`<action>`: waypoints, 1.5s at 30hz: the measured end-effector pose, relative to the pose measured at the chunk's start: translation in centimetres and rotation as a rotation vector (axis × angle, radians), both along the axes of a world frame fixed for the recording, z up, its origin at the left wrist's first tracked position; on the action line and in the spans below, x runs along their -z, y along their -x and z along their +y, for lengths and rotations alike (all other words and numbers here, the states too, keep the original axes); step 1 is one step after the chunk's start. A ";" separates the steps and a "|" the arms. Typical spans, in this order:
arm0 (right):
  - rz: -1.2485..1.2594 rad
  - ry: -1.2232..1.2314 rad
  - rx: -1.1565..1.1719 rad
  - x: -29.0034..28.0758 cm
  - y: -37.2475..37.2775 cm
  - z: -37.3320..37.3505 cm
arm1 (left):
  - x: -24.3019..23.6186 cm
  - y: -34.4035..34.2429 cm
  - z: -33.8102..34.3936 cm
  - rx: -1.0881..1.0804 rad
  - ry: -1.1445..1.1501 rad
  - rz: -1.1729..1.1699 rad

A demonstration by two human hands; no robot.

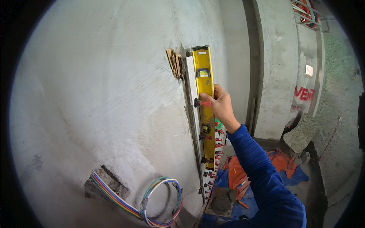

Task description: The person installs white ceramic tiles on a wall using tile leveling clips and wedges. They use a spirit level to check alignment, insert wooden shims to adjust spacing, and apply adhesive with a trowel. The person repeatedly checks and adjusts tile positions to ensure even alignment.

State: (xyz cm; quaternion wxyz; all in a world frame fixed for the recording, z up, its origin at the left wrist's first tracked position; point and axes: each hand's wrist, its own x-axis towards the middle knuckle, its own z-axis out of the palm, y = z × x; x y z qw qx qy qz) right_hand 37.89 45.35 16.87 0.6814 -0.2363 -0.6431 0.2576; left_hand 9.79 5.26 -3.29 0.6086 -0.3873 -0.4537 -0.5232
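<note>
My right hand (220,106) is closed around the right edge of a yellow spirit level (207,110), its thumb on the near face and its fingers partly hidden. The level stands nearly upright along a narrow white tile edge (192,79) on the wall. Just beside my thumb is a red and black tile-levelling clip (201,103). Several more such clips (208,174) run down the tile edge, some showing in front of the level. My left hand is out of sight.
Coiled coloured wires (161,182) hang from a hole in the grey wall (114,95). A cardboard wad (175,62) sticks out beside the level's top. Orange sheeting (235,167), blue sheeting (296,177) and a mortar-smeared board (221,203) lie on the floor. A grey pillar (279,76) stands right.
</note>
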 end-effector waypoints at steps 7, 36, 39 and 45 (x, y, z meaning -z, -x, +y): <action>-0.045 0.004 0.009 -0.5 -0.3 -0.4 | 0.9 0.4 2.5 0.082 0.067 -0.051; 0.009 -0.033 0.046 0.1 0.5 -0.2 | 2.0 1.7 3.0 0.117 0.109 -0.113; 0.004 -0.052 0.051 0.1 0.4 0.0 | 2.0 1.7 2.9 0.118 0.108 -0.114; 0.126 -0.063 -0.017 0.4 1.0 0.2 | 2.1 1.9 2.8 0.115 0.105 -0.110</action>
